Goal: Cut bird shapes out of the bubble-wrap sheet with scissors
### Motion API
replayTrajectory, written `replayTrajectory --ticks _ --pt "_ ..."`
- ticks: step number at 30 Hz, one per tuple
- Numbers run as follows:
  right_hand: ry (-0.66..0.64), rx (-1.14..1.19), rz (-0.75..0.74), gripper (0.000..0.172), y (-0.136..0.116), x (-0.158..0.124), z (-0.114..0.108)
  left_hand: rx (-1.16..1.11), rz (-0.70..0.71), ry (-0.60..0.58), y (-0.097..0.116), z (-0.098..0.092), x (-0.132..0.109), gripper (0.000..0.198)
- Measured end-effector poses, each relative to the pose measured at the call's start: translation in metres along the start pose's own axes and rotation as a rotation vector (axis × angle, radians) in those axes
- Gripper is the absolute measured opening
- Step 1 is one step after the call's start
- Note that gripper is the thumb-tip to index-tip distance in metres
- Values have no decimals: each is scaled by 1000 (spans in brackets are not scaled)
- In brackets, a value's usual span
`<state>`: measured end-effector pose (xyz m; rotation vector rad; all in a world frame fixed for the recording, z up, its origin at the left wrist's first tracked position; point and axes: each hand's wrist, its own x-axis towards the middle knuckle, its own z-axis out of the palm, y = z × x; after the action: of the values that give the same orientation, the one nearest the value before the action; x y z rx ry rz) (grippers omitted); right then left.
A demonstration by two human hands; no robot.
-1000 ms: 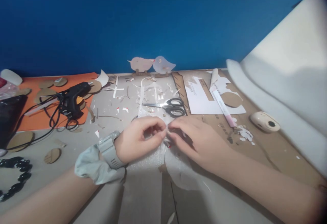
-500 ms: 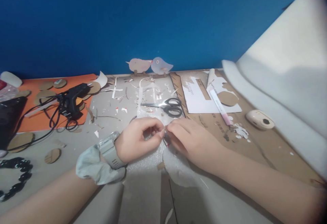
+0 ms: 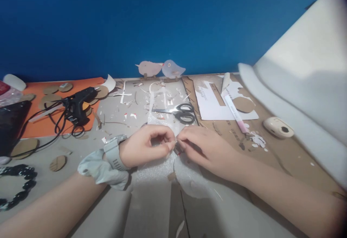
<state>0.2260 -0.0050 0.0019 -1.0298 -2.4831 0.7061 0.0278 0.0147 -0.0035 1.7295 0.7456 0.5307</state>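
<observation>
My left hand (image 3: 150,145) is closed in a pinch, thumb against fingers, on something too small to make out. Facing it, my right hand (image 3: 202,147) also pinches, its fingertips almost touching the left ones. A tiny dark and red bit shows under the right fingertips. Below both hands lies a sheet of translucent bubble wrap (image 3: 157,167). Black-handled scissors (image 3: 184,113) rest just beyond the hands, blades to the left. A grey watch and a pale scrunchie are on the left wrist.
Two paper birds, one pink (image 3: 149,68) and one blue (image 3: 173,69), stand by the blue wall. A black glue gun (image 3: 80,106) lies on orange paper (image 3: 32,129) at left. White paper (image 3: 207,104), a marker (image 3: 235,113) and a cream device (image 3: 278,127) are at right.
The view has shifted slightly. My left wrist has turned a little and moved slightly left; both hands stay pinched close together.
</observation>
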Motion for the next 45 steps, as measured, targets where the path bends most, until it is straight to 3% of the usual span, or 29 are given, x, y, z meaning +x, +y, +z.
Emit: replayTrajectory --ticks 7,21,38,41,45 --pt "76 123 121 22 -2 1 1 -88 5 48 -2 1 0 15" --pt "103 -32 -1 14 1 -3 3 80 46 -13 -3 1 0 7" --pt "74 -14 12 17 0 -2 4 119 34 25 -5 4 0 13" --pt "71 42 76 18 -2 -1 3 79 29 54 -6 4 1 15" --pt "34 80 336 23 -5 0 -4 -111 37 142 -7 3 3 15"
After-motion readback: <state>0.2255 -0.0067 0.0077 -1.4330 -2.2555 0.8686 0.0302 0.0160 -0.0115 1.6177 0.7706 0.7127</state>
